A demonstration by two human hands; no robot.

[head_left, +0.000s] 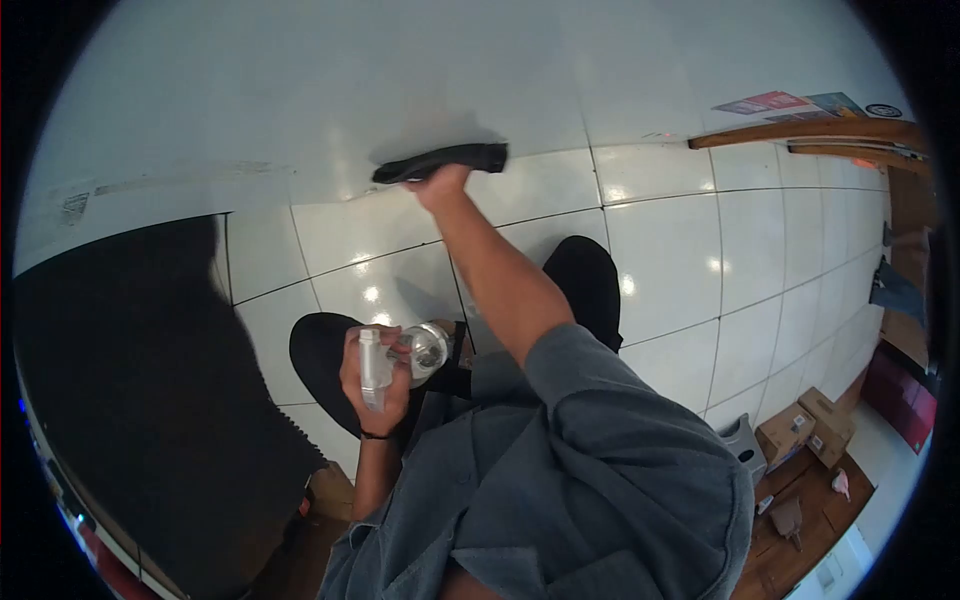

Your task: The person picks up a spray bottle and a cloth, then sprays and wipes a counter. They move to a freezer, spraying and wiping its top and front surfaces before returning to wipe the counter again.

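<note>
My left hand (pixel 393 398) is wrapped around a clear spray bottle (pixel 428 348) with a white trigger head, held low over my lap. Out in front, my right hand (pixel 440 187) presses a folded black cloth (pixel 450 158) to the white wall (pixel 400 80), near its bottom edge. Most of the right fingers are hidden behind the cloth. Dark smudges (pixel 75 207) mark the wall further left, and a faint grey streak runs between them and the cloth.
White floor tiles (pixel 660 250) lie below the wall. A black mat-like surface (pixel 130 380) is on the left. To the right are wooden legs (pixel 800 130), cardboard boxes (pixel 787 435) and a grey plastic stool-like item (pixel 742 445). Part of another person (pixel 898 290) shows at the far right.
</note>
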